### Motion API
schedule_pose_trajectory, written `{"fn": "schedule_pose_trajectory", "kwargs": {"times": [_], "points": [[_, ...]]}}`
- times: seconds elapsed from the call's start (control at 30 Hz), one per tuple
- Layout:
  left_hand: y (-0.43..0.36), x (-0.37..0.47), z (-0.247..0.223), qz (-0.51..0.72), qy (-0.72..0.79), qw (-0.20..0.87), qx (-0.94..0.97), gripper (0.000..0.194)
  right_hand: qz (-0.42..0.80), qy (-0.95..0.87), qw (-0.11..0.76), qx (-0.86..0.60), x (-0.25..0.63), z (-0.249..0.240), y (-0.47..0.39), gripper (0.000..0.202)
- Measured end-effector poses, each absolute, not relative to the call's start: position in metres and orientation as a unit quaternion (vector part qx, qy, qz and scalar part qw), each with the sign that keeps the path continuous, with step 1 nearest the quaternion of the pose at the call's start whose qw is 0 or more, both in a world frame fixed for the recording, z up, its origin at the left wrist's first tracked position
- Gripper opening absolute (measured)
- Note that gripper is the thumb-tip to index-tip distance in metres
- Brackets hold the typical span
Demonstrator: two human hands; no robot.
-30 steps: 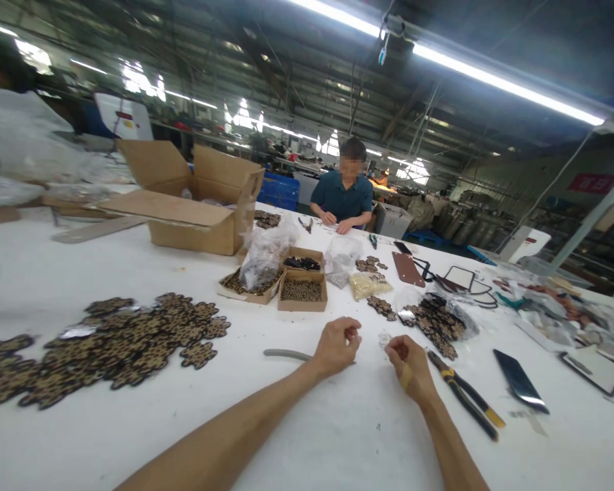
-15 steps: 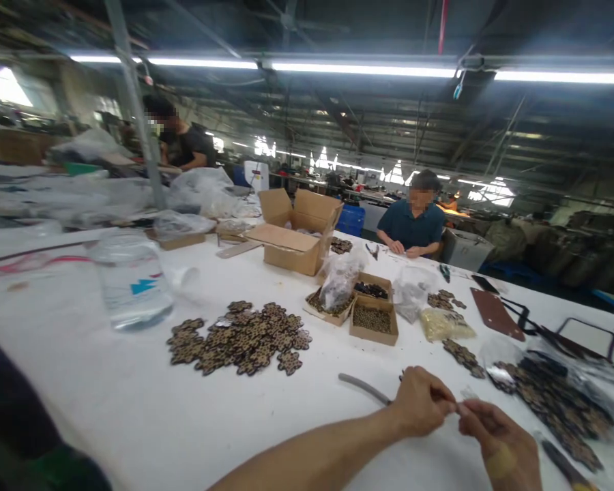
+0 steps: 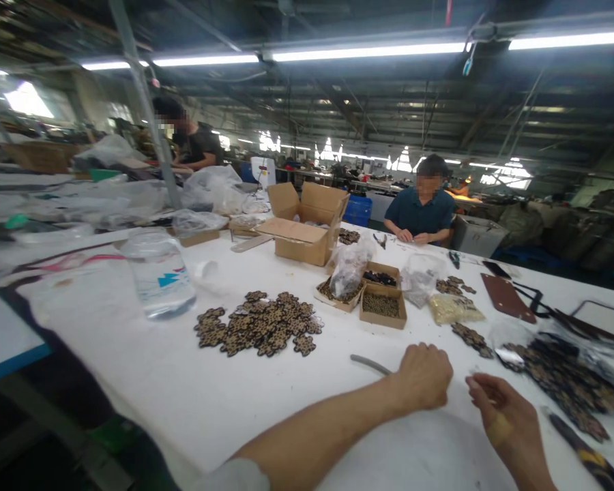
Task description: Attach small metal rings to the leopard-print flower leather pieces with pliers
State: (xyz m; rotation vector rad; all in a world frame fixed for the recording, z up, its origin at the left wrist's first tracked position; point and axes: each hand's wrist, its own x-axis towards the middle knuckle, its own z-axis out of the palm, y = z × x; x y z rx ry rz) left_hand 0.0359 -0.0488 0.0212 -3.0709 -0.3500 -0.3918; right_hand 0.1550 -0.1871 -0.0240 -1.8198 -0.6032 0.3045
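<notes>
Left hand (image 3: 426, 376) newly off right (image 3: 506, 414), possibly clenched

A clear jar (image 3: 166, 300) with a blue mark stands on the white counter (image 3: 112, 327). Farther back, an open cardboard box (image 3: 299, 251) spreads its flaps, with a blue crate (image 3: 357, 211) behind it. A person in a teal shirt (image 3: 422, 213) sits across the counter, beside a grey bin (image 3: 481, 239). To the left, a second person (image 3: 199, 144) in dark clothing appears near a metal post (image 3: 146, 112). Tube lights (image 3: 363, 52) glow overhead.

Head view — forward and down, across the table (image 3: 148, 354)
</notes>
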Motion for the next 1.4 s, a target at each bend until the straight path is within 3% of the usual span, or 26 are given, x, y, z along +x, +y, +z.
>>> {"fn": "schedule_pose_trajectory", "kwargs": {"times": [0.23, 0.33, 0.47, 0.73, 1.13, 1.27, 1.4], "points": [[-0.046, 0.037, 0.0, -0.08, -0.112, 0.051, -0.989, 0.026, 0.083, -0.386, 0.465, -0.793, 0.161, -0.031, -0.19, 0.044], [-0.048, 0.039, -0.01, -0.102, -0.151, 0.034, -0.983, 0.031, 0.089, -0.417, 0.433, -0.794, 0.16, -0.034, -0.188, 0.039], [-0.047, 0.043, -0.017, -0.115, -0.178, 0.02, -0.977, 0.039, 0.094, -0.43, 0.419, -0.794, 0.161, -0.034, -0.188, 0.034], [-0.047, 0.047, -0.024, -0.125, -0.204, 0.005, -0.971, 0.03, 0.09, -0.418, 0.417, -0.802, 0.164, -0.035, -0.189, 0.034], [-0.046, 0.047, -0.006, -0.145, -0.238, -0.032, -0.96, 0.028, 0.108, -0.394, 0.477, -0.778, 0.161, -0.027, -0.183, 0.041], [-0.036, 0.049, 0.019, -0.166, -0.252, -0.052, -0.952, 0.041, 0.213, -0.373, 0.552, -0.714, 0.153, -0.016, -0.179, 0.046], [-0.042, 0.049, 0.056, -0.237, -0.329, -0.189, -0.894, 0.03, 0.34, -0.432, 0.586, -0.596, 0.125, 0.011, -0.179, 0.052]]}}
